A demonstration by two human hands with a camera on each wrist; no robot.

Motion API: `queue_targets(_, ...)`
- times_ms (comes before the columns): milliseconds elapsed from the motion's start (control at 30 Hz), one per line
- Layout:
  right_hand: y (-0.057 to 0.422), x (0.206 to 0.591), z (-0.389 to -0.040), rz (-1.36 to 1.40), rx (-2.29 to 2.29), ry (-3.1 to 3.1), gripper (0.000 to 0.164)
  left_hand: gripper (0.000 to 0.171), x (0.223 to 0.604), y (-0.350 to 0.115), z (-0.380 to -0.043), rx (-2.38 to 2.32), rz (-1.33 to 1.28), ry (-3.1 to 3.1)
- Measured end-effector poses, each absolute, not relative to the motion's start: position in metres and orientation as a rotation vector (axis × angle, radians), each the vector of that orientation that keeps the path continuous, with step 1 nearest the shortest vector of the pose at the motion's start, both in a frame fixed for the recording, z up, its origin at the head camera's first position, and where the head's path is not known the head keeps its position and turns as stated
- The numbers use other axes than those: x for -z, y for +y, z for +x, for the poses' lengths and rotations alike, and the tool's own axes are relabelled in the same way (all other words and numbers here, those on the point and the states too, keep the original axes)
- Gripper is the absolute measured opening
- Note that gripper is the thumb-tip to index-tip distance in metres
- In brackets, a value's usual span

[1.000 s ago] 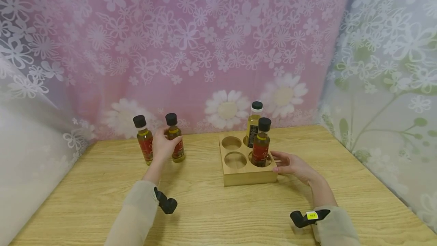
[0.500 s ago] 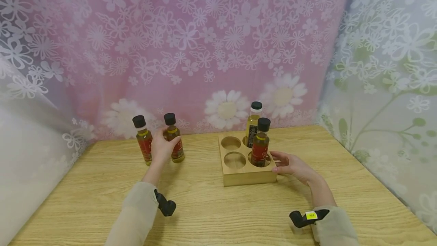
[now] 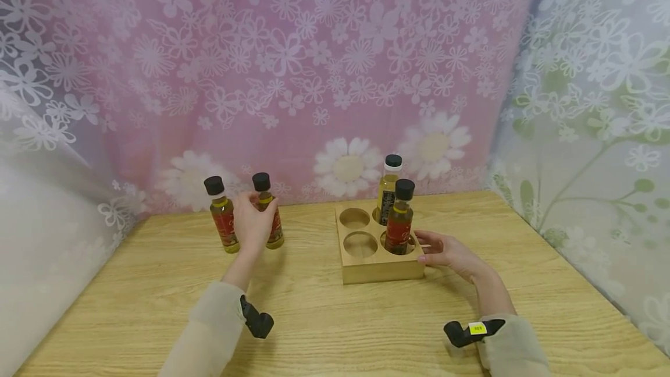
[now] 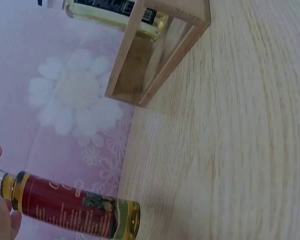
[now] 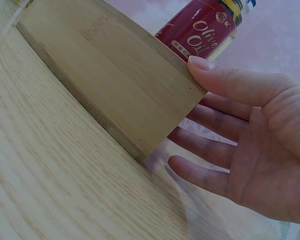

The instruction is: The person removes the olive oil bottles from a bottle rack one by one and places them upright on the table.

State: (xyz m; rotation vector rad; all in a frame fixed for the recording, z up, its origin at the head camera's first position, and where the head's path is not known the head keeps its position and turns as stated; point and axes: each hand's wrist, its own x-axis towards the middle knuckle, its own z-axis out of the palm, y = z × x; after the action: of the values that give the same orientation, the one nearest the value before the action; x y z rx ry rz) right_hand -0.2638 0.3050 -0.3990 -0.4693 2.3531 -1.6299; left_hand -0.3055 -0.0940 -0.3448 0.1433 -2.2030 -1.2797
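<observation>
In the head view, my left hand (image 3: 255, 220) grips the upper part of an olive oil bottle (image 3: 275, 231), which has a red label and black cap. The left wrist view shows fingers at the bottle's neck (image 4: 7, 186). Just left stands a matching bottle (image 3: 224, 226), partly behind that hand. My right hand (image 3: 454, 258) holds the right side of a wooden bottle rack (image 3: 384, 273), its thumb (image 5: 202, 65) on the edge and fingers along the side. In the rack's right-hand holes stand another red-labelled bottle (image 3: 399, 228) and a pale oil bottle (image 3: 387, 194) with a dark label.
The rack's two left holes (image 3: 360, 244) hold nothing. All this stands on a light wooden table (image 3: 314, 330). A pink flowered curtain (image 3: 293, 103) hangs close behind the bottles, and a pale curtain (image 3: 602, 132) borders the right side.
My left hand has shifted slightly on its bottle, with the thumb now higher and covering more of the bottle. My right hand and the rack have hardly moved.
</observation>
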Motion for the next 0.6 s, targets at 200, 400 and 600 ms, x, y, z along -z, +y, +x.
queue_targets(200,0.306,0.399,-0.264,-0.461,1.617,2.366,0.076,0.04,0.342,-0.078,-0.302,1.306,0.036,-2.194)
queue_targets(400,0.306,0.4,-0.265,-0.459,1.617,2.363,0.077,0.047,0.335,-0.056,-0.297,1.34,-0.092,-2.3)
queue_targets(600,0.306,0.4,-0.265,-0.454,1.631,2.35,0.078,0.049,0.333,-0.033,-0.294,1.328,-0.16,-2.386)
